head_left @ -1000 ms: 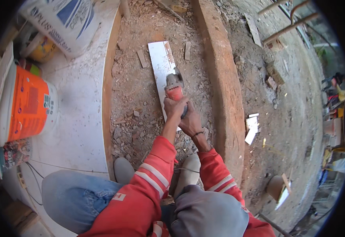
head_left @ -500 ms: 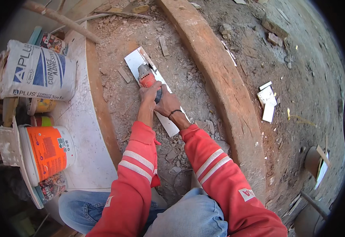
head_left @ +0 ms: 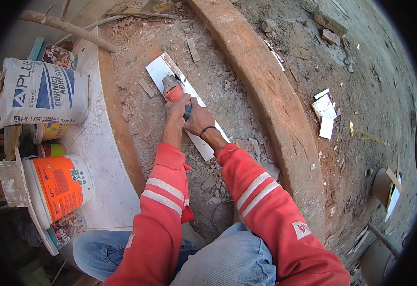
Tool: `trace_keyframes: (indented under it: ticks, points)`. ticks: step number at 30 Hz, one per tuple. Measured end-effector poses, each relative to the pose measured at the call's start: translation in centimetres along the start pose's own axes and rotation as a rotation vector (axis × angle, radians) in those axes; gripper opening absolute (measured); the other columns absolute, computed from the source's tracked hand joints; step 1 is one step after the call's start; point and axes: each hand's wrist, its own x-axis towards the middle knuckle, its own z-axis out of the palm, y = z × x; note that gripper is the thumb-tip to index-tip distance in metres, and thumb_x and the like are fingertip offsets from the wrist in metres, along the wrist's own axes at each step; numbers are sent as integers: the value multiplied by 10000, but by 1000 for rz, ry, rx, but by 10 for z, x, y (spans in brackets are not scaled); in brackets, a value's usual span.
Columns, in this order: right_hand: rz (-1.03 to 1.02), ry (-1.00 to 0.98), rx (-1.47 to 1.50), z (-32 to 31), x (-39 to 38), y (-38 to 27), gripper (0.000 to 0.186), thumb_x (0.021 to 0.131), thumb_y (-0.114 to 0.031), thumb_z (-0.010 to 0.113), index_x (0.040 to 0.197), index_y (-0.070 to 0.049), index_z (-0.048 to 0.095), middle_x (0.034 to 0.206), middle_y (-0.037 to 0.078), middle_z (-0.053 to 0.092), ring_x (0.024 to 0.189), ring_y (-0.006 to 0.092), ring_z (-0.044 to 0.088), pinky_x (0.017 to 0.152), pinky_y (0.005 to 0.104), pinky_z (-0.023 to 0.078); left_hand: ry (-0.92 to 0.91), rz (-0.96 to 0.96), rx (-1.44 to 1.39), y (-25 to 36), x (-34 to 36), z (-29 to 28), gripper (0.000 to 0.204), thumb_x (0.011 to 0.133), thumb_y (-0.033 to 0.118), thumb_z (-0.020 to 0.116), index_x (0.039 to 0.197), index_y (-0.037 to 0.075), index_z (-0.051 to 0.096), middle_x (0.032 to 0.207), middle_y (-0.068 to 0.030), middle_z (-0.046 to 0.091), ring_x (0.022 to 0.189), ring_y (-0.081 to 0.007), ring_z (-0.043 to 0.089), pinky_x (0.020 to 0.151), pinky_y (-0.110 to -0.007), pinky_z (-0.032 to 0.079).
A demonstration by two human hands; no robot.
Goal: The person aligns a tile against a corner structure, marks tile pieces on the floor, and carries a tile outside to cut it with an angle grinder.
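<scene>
Both my hands are wrapped round a red and grey angle grinder (head_left: 172, 90). Its grey metal head points away from me, over a long white tile strip (head_left: 159, 69) that lies aslant on the rubble. My left hand (head_left: 175, 113) grips the left side of the red body. On the dark rear part, my right hand (head_left: 199, 119) closes from the right, a thin dark band round its wrist. A dark line or gap shows in the strip beside the grinder's head. The disc itself is too small to make out.
A reddish concrete ledge (head_left: 261, 95) curves along the right. At left, a white bag (head_left: 46, 93) and an orange and white bucket (head_left: 58, 183) stand by a pale slab (head_left: 106, 190). Broken white tile pieces (head_left: 325, 114) lie on the dirt, right. A wooden pole (head_left: 70, 29) juts in, upper left.
The view has shifted slightly. My hands and the grinder hold nearly the same place on the white strip.
</scene>
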Motion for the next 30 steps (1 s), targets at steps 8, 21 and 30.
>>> trace_keyframes:
  ticks: [8,21,30]
  points:
    - [-7,55,-57,7,2,5,938,765,-584,803,1462,-105,397,1068,282,738,968,494,735,824,558,592,-6,-9,-4,-4,2,1,308,761,113,878,955,-67,721,870,-121,728,684,-205,707,594,-374,579]
    - [46,-17,-13,9,-1,2,963,731,-597,841,1427,-104,395,1110,272,733,1028,477,732,855,553,589,1,12,43,-4,-5,-2,258,735,124,871,868,-39,721,813,-84,707,634,-173,675,563,-356,546]
    - [34,-18,-13,13,-14,10,980,744,-586,832,1460,-92,380,1132,294,721,1061,503,713,893,561,579,15,3,59,-10,-19,-4,261,725,134,874,849,-36,720,825,-74,706,670,-167,668,595,-354,535]
